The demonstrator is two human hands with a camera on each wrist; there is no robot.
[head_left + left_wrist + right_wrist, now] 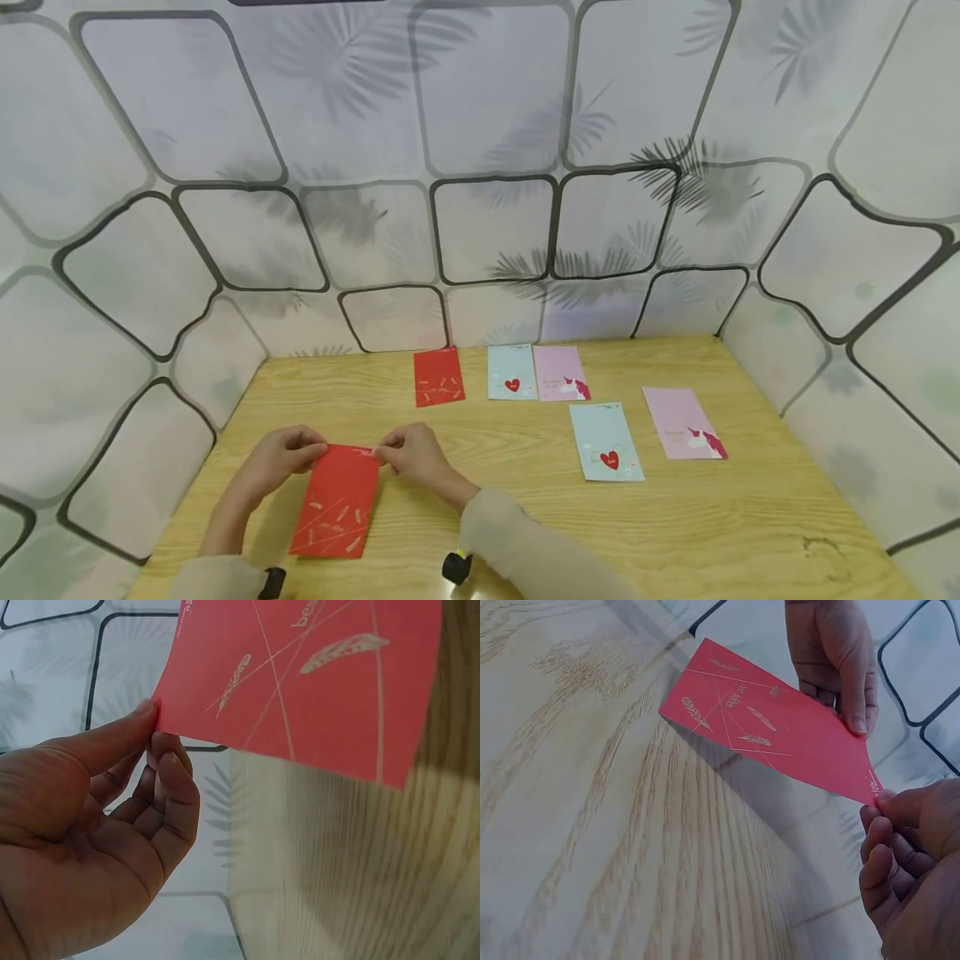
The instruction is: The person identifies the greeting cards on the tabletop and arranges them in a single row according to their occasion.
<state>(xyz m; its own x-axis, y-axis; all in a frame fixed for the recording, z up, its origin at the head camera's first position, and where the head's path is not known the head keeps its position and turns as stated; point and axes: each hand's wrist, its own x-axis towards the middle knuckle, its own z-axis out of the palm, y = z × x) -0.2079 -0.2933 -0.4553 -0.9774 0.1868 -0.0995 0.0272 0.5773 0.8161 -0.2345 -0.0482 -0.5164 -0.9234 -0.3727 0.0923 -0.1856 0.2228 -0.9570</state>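
A red card (337, 504) with pale feather prints and thin lines is held up by its two top corners, tilted over the table. My left hand (281, 462) pinches the top left corner between thumb and fingers; in the left wrist view the left hand (97, 817) shows its other fingers curled below the corner. At the top right corner, my right hand (416, 454) pinches the same card. The right wrist view shows the red card (757, 720) stretched between both hands, with the right hand (919, 847) nearest the camera.
On the wooden table (487, 492), another red card (438, 377) lies at the back. Beside it are a light blue heart card (510, 367) and a pink unicorn card (558, 367). Another blue card (600, 433) and another pink card (678, 417) lie farther right. Patterned cloth walls (495, 233) enclose the table.
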